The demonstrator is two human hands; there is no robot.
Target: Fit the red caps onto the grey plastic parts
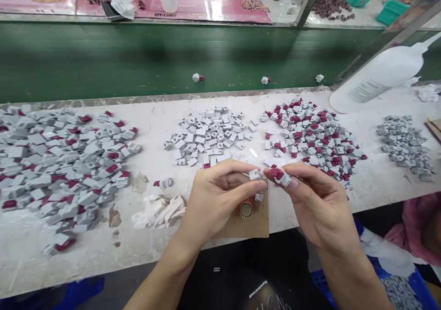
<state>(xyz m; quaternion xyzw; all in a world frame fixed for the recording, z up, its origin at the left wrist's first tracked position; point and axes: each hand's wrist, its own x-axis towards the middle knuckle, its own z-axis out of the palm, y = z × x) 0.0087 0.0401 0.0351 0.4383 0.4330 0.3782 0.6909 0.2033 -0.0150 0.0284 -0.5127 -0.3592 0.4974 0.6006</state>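
Observation:
My left hand (220,195) pinches a small light-grey plastic block (255,175) between thumb and fingers. In my right hand (320,200) is a small maroon-and-grey plastic piece (277,174), gripped by the fingertips. The two parts are close together, with a narrow gap between them. Below them lies a brown board (253,229) bearing a round red item with a beaded rim (245,208), partly covered by my left hand. Another small grey piece (259,197) shows beside my left thumb. Beyond my hands is a heap of grey blocks (210,135).
Grey-and-maroon pieces are heaped at right (310,135) and left (69,163). Small grey parts (406,147) lie far right, near a white squeeze bottle (379,76). Crumpled white cloth (160,211) lies left of the board. Several pieces sit on the green belt (138,57).

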